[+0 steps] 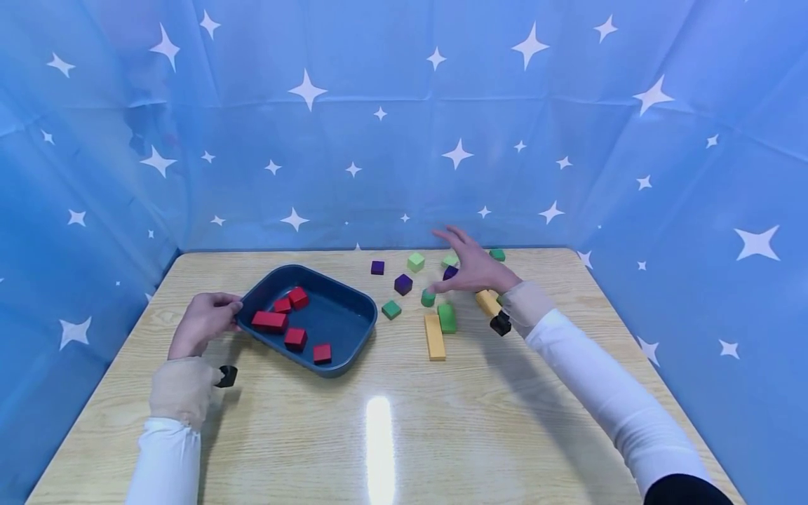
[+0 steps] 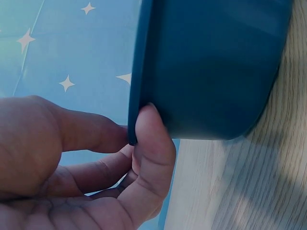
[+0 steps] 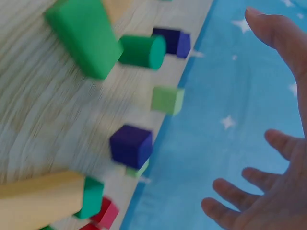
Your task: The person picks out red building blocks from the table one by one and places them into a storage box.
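Observation:
My left hand (image 1: 205,324) pinches the rim of a dark blue tray (image 1: 344,319) between thumb and fingers. The left wrist view shows the thumb (image 2: 98,132) on one side of that rim, fingers on the other. Several red blocks (image 1: 269,322) lie in the tray. Above the scattered blocks at the right, my right hand (image 1: 475,268) is spread and holds nothing. Below it are a green cylinder (image 1: 428,299) and a purple block (image 1: 450,273), which the hand partly hides. A light green cube (image 3: 167,99) shows near the table's far edge.
Left of the right hand lie a purple block (image 1: 403,284), a light green cube (image 1: 415,262) and a green block (image 1: 391,310). Nearer are a long yellow block (image 1: 435,340) and a green one (image 1: 447,318). A red block (image 3: 105,213) appears in the right wrist view. Starry blue cloth (image 1: 404,140) surrounds the table.

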Available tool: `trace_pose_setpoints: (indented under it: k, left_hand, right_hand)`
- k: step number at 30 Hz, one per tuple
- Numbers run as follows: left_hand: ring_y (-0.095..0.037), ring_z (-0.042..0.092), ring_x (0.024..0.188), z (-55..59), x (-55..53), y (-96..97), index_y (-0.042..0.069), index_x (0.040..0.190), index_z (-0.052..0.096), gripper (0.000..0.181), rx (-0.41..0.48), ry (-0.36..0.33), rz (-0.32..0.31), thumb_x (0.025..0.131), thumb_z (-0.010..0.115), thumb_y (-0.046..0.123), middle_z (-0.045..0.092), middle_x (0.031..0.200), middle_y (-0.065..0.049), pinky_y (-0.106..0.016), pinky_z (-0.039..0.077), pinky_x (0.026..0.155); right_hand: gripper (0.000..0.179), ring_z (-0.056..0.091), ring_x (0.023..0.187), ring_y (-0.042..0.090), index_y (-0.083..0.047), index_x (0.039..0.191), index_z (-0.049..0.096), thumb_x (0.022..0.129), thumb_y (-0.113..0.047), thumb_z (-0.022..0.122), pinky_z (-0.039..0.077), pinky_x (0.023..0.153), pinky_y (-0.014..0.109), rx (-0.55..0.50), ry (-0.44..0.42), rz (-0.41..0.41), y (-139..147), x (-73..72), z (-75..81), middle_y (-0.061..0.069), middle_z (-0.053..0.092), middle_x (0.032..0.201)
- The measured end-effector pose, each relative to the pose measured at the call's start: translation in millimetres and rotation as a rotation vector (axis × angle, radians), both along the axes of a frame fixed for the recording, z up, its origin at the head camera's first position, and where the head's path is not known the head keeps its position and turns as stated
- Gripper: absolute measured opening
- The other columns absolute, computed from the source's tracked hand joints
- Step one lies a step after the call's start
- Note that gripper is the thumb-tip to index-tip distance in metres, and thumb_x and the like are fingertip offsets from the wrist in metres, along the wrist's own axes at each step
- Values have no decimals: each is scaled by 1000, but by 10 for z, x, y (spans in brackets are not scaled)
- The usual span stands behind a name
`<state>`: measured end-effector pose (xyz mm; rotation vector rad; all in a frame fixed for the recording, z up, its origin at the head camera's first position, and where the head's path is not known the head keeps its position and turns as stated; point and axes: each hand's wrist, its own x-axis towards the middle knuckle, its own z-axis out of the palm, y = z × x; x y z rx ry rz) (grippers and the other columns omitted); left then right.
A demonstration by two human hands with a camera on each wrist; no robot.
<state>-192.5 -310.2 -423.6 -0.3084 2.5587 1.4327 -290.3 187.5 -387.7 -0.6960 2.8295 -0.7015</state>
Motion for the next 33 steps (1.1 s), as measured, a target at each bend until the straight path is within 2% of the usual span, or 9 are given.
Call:
trace_pose_setpoints:
  k: [12, 19, 23, 26, 33]
  left_hand:
    - [-7, 66, 76, 3, 7, -5, -15, 141, 49, 45, -1, 6, -7, 109, 43, 16, 54, 132, -32, -29, 62, 76]
    - [-7, 66, 76, 4, 11, -11, -15, 141, 48, 45, 0, 7, -12, 109, 43, 16, 55, 130, -31, -31, 62, 76]
    - [-7, 66, 76, 0, 17, -21, -15, 141, 48, 46, -2, 4, -14, 109, 43, 17, 55, 130, -31, -30, 62, 76]
    - [-8, 66, 76, -2, 19, -19, -15, 140, 48, 45, -2, 4, -15, 109, 43, 17, 56, 129, -31, -30, 62, 76]
    - [-7, 66, 76, -10, 10, 1, -15, 141, 48, 45, 0, -1, -8, 109, 43, 17, 56, 128, -30, -31, 62, 76]
  right_hand:
    - [118, 12, 157, 44, -34, 164, 18, 72, -57, 89, 32, 115, 72, -4, -45, -120, 361, -188, -178, 14, 6, 172]
    - [118, 12, 156, 48, -24, 165, 19, 74, -52, 89, 30, 116, 72, 11, -78, -145, 498, -301, -272, 19, 6, 172]
    - [111, 13, 156, 48, -16, 164, 25, 78, -46, 88, 29, 118, 70, 36, -90, -167, 527, -360, -315, 21, 10, 171]
    - [103, 18, 155, 47, -11, 162, 29, 82, -42, 85, 30, 119, 68, 54, -100, -182, 542, -391, -344, 22, 15, 170]
    - [86, 48, 138, 45, 1, 156, 38, 88, -32, 81, 44, 112, 60, 44, -146, -224, 594, -462, -404, 27, 42, 156]
